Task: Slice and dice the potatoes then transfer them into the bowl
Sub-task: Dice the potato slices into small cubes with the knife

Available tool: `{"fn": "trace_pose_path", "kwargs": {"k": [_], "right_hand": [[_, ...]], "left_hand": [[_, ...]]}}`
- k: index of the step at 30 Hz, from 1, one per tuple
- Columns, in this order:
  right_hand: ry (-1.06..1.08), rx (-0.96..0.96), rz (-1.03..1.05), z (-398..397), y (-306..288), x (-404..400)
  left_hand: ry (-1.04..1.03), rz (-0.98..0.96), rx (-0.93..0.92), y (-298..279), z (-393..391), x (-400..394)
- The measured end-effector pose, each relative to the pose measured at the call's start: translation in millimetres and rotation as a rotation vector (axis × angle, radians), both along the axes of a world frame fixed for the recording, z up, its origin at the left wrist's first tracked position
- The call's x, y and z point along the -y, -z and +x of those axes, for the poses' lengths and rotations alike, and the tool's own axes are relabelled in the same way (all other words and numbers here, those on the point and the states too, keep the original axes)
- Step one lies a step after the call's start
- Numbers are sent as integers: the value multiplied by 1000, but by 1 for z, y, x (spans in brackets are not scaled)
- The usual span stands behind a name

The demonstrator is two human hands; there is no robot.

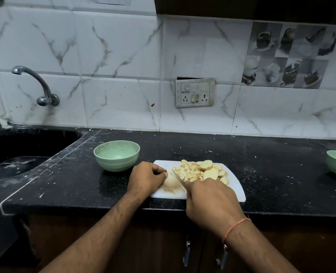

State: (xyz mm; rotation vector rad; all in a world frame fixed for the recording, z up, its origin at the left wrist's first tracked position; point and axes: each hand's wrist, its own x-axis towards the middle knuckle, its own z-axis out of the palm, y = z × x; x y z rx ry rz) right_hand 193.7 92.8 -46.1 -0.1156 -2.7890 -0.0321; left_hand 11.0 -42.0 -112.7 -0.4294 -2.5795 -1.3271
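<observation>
Left hand (146,177) grips a whole potato (172,184); right hand (210,200) grips the knife (178,177). Beyond the right hand lies the diced pile (194,171) (some slices uncut). Bowl (117,155), beyond the left hand, awaits transfer.

On the bench (261,174) a cutting board (236,186) carries potato pieces (200,171) at its 1 o'clock; a bowl (117,155) sits at the board's 10 o'clock, the sink (15,154) at 9.
</observation>
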Motion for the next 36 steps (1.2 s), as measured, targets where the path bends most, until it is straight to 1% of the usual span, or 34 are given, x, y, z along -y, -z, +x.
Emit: {"fn": "trace_pose_path", "kwargs": {"k": [3, 7, 11, 16, 21, 28, 36], "right_hand": [[4, -16, -45, -3, -1, 0], [-11, 9, -74, -14, 2, 8], [-19, 54, -60, -21, 9, 16], [-36, 78, -20, -13, 1, 8], [3, 39, -16, -1, -4, -3], [1, -15, -86, -4, -7, 0], [-7, 14, -116, -14, -4, 7]], "left_hand": [[11, 9, 3, -1, 1, -1], [24, 45, 6, 0, 0, -1], [30, 56, -1, 0, -1, 0], [20, 52, 0, 0, 0, 0], [12, 91, 5, -2, 3, 1], [-27, 85, -6, -4, 7, 2], [-7, 65, 3, 0, 2, 3]]}}
